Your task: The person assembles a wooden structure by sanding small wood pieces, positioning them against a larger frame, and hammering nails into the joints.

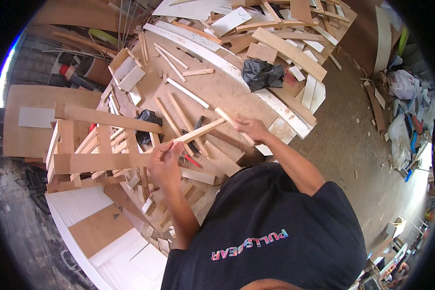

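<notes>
Over the cluttered worktable [210, 72], just in front of the person's black shirt [290, 212], two bare hands are busy with two pieces of light wood. From where I stand, the left hand [166, 165] is closed around the near end of a long pale strip [202, 131], with the thumb and the fingertips pressed together on it. This strip is raised above the table and slopes away toward the right hand [251, 129]. The right hand is closed too, but with its fingers laid over a second strip [223, 114], which sticks out on both sides of the hand and lies crosswise to the first one. The far end of the long strip seems to meet the side of the second, although from this height I cannot say surely if they touch.

Below the hands, two thin slats [181, 112] lie almost side by side on the table, and a white strip [188, 93] lies a little beyond them. Near the left hand there is a red handle [192, 161]. Beside this same hand, on the person's left, stands a slatted wooden frame [99, 163]. Farther away, a crumpled black plastic bag [262, 75] rests near a heap of offcuts [290, 54].
</notes>
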Available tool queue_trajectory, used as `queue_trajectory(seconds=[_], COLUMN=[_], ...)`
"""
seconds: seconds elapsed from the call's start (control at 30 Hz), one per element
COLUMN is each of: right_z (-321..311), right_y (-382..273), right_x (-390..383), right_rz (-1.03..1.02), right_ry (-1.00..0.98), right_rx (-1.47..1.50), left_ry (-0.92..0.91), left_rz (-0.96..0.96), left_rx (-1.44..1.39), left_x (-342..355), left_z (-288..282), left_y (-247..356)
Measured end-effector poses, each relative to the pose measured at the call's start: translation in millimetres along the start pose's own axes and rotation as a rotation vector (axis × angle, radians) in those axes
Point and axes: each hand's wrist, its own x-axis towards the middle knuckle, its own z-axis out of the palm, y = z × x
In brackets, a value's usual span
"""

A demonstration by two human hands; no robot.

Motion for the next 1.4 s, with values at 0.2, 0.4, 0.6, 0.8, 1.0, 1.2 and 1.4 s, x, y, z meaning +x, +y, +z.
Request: queue_trajectory(seconds=[0.2, 0.4, 0.6, 0.8, 1.0, 1.2, 1.4], right_z=[-21.3, 21.4, 18.9, 19.8, 7.7, 4.3, 42.7], right_y=[-16.8, -43.1, 1.0, -23.8, -74.1, -27.2, -106.5], right_x=[-9.9, -38.5, -17.3, -30.6, -39.8, -28.3, -79.2], right_rz=[-0.095, -0.173, 0.123, -0.162, -0.146, 0.043, -0.363], right_ry=[-0.138, -0.009, 0.082, 0.058, -0.066, 0.000, 0.083], right_rx=[-0.078, 0.041, 0.103, 0.141, 0.019, 0.102, 0.134], left_ry=[-0.018, 0.044, 0.107, 0.072, 0.024, -0.002, -0.012], left_rz=[0.029, 0.093, 0.228, 0.373, 0.472, 0.475, 0.493], left_rx=[0.161, 0.441, 0.494, 0.580, 0.642, 0.622, 0.615], left_x=[-13.8, -36.4, -38.1, -34.0, -31.9, -26.4, -29.3], left_z=[6.6, 21.0, 27.0, 30.4, 29.6, 22.9, 16.3], left_y=[14.1, 30.5, 19.8, 25.7, 25.0, 24.4, 16.0])
